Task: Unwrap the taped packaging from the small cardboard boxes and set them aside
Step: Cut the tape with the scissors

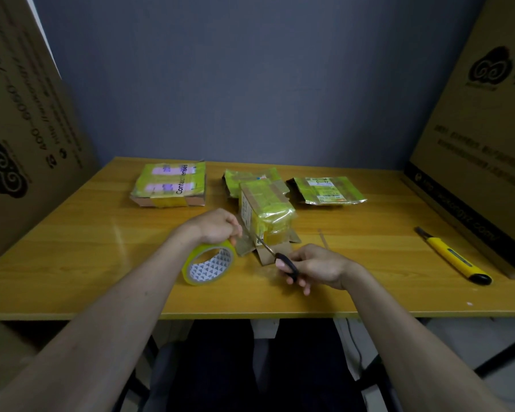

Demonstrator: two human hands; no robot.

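Taped box upright at centre frame, on the bench, flaps splayed at its base. Likely light, cardboard stiff but crushable; glossy tape probably slick, so best held by the bare cardboard edges, not the wrap. Scissors at its lower side, blades toward the tape, black handles closed in the right hand. Left hand just left of the box, grip curled over the tape roll; contact with the box hidden. Further back: wrapped pack upper left, flattened wrapper right of centre, another behind the box. Yellow knife far right, untouched.
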